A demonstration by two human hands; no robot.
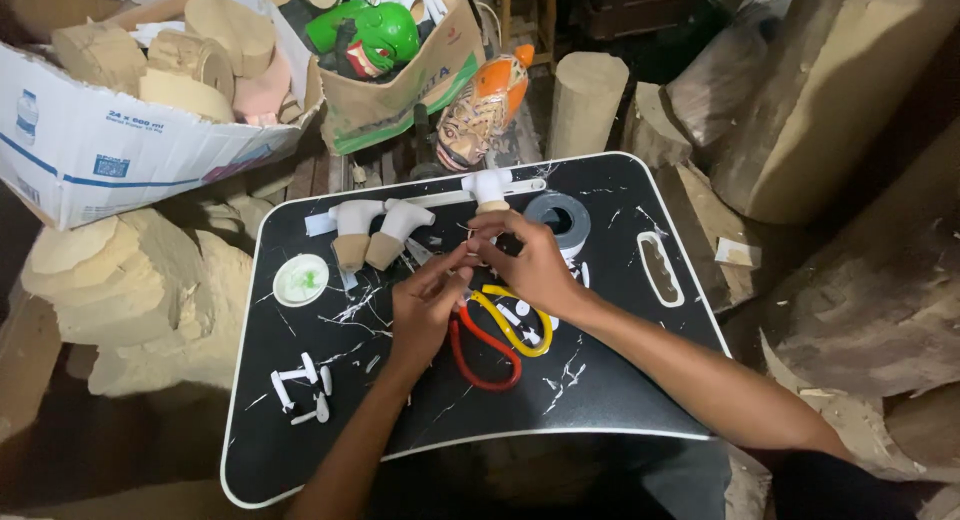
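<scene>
Your two forearms come in over the near edge of the black lap-tray bench (300,460) with its white rim, and your left hand (425,305) and right hand (530,265) meet near its middle, fingertips pinched together on something too small and too hidden to name; so both grips are narrow, closed on a tiny piece held just above the bench's middle. Judging from that, the likeliest slip is the piece dropping among the white flecks and scraps on the black surface, where you would struggle to pick it out. Under your wrists lie two pairs of pliers, one with red handles (480,365) and one with yellow handles (515,320), crossing each other; a dragged wrist could knock them toward the near edge. Toward the far edge stand three small white-painted carved wooden pieces: two (375,230) leaning together toward the far left, one (487,188) upright just beyond your right fingers, close enough for a knuckle to tip it. One roll of grey tape (558,220) lies just right of your right hand, one round white lid with a green smear (300,278) sits near the left edge, and about five short white pegs (303,390) lie loose toward the near left corner, apt to roll off if the bench is jolted.
</scene>
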